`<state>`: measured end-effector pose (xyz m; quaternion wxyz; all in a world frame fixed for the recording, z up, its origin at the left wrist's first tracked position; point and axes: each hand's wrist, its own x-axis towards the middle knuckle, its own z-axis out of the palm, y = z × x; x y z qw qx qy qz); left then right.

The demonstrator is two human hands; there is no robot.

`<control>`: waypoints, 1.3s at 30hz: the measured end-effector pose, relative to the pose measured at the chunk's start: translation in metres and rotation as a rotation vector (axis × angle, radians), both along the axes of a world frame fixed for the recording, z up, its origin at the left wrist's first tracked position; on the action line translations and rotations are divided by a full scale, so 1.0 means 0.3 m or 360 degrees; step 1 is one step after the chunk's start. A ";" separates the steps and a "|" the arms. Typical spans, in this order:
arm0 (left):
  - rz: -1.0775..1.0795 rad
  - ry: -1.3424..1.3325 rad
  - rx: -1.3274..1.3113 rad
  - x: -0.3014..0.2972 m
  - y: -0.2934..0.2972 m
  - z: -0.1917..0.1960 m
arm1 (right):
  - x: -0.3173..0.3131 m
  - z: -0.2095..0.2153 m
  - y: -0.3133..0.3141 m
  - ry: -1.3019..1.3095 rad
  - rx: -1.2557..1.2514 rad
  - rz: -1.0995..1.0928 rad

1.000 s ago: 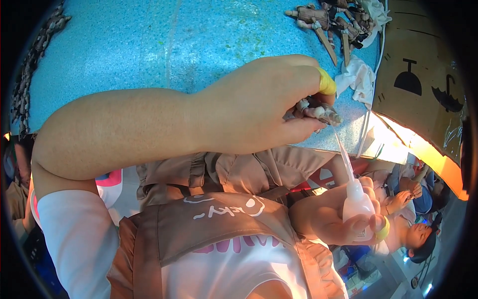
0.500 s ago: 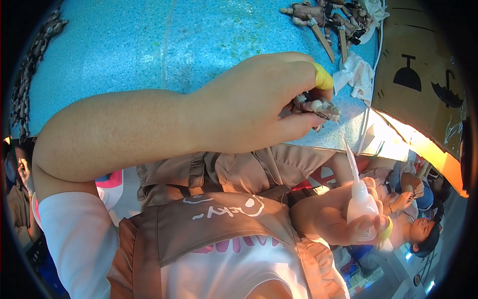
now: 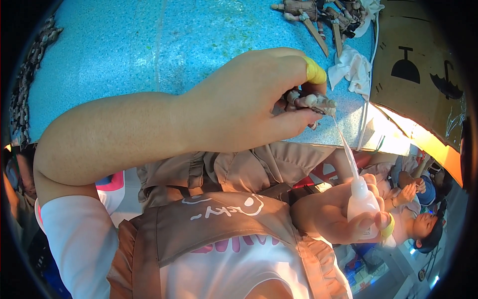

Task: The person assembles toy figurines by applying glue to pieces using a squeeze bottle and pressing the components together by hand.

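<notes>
Hands at work over a blue speckled table (image 3: pixel 124 60), seen from above by the person's own head camera. Left hand (image 3: pixel 249 104), with a yellow rubber cot on one fingertip, is closed in a pinch around a small brown and grey figurine part (image 3: pixel 311 101), held just above the table's near edge. Right hand (image 3: pixel 348 219), lower and off the table over the person's lap, is wrapped around a small white squeeze bottle (image 3: pixel 362 204), fingers pressed against its body. The bottle's long thin nozzle (image 3: pixel 344 142) slants up and now reaches the pinched part; half a second earlier its tip stood clearly short of it. So the bottle has been brought up to the piece, and judging by that, whatever it dispenses is about to go on or is going on now. At the table's far right corner lie more figurine parts (image 3: pixel 318 15) beside a crumpled white cloth (image 3: pixel 351 65). A brown cardboard box (image 3: pixel 423 74) stands past the right edge. Another person (image 3: pixel 423 224) sits lower right.
</notes>
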<state>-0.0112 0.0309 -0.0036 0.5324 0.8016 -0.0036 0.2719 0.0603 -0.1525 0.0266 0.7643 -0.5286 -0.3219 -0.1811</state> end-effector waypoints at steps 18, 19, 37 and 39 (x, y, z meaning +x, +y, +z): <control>0.0014 0.0012 0.0086 -0.006 0.003 0.002 | 0.037 0.011 -0.038 -0.0230 -0.0497 0.0336; 0.0006 0.0014 0.0097 -0.004 0.002 0.004 | 0.054 0.022 -0.051 -0.0252 -0.0544 0.0384; -0.0111 0.0251 0.0079 -0.017 0.028 0.053 | 0.146 -0.021 0.017 0.0890 -0.0426 0.0602; -0.0100 0.0246 -0.0023 -0.017 0.009 0.027 | 0.151 -0.026 0.039 0.0845 -0.0702 0.0573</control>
